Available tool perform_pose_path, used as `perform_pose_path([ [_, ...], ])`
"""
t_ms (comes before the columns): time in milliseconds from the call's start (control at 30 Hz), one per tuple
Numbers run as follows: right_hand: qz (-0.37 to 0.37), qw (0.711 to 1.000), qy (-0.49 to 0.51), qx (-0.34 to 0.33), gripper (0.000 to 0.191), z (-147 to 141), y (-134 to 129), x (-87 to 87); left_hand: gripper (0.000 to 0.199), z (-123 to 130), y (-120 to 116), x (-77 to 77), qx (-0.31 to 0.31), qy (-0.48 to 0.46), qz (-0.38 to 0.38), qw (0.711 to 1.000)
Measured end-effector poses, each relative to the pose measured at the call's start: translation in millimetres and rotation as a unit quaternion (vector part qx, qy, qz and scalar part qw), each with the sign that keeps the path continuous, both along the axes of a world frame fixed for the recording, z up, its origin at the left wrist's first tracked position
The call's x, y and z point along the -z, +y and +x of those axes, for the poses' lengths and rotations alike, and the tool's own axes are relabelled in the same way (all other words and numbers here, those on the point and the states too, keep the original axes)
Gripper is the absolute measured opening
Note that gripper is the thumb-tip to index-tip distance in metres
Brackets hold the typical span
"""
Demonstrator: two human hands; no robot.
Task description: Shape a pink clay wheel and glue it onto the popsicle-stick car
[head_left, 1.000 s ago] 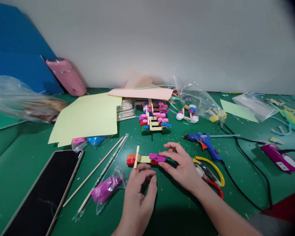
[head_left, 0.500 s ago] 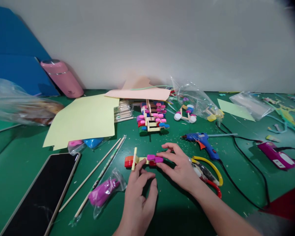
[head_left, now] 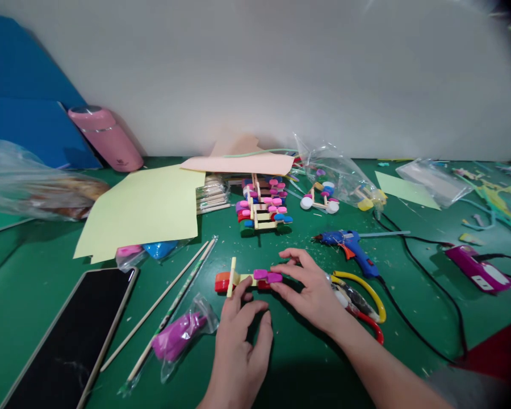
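A small craft piece point(head_left: 247, 280) lies on the green table, with orange and red clay at its left end and a pale upright stick. At its right end are magenta clay pads point(head_left: 267, 276) over a dark red part. The index fingertip of my left hand point(head_left: 243, 335) rests on the middle of the piece, the other fingers apart. My right hand point(head_left: 309, 289) has its thumb and fingers round the right end of the magenta pads. Several finished-looking colourful stick-and-clay pieces point(head_left: 264, 207) stand in a row behind.
A blue glue gun point(head_left: 353, 247) and pliers point(head_left: 377, 295) lie right. To the left are a phone point(head_left: 68, 335), wooden sticks point(head_left: 157, 304), bagged purple clay point(head_left: 181, 335) and yellow paper point(head_left: 145, 210). A pink bottle point(head_left: 111, 139) and a white-wheeled piece point(head_left: 319, 199) are behind.
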State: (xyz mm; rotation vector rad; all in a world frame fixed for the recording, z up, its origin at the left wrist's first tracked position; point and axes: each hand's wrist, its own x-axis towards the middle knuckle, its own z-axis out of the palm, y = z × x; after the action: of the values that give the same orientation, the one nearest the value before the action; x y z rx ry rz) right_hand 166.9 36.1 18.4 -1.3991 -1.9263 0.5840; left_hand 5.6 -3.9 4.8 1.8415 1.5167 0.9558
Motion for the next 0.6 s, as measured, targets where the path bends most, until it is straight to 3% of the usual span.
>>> perform_pose_path([
  [400, -0.006, 1.0, -0.001, -0.001, 0.021, 0.0, -0.2, -0.3, 0.014, 0.3, 0.6, -1.3, -0.004, -0.017, 0.001, 1.0],
  [600, -0.011, 1.0, -0.001, -0.01, 0.033, 1.4, -1.4, 1.7, 0.016, 1.1, 1.3, -3.7, -0.003, -0.011, 0.005, 1.0],
])
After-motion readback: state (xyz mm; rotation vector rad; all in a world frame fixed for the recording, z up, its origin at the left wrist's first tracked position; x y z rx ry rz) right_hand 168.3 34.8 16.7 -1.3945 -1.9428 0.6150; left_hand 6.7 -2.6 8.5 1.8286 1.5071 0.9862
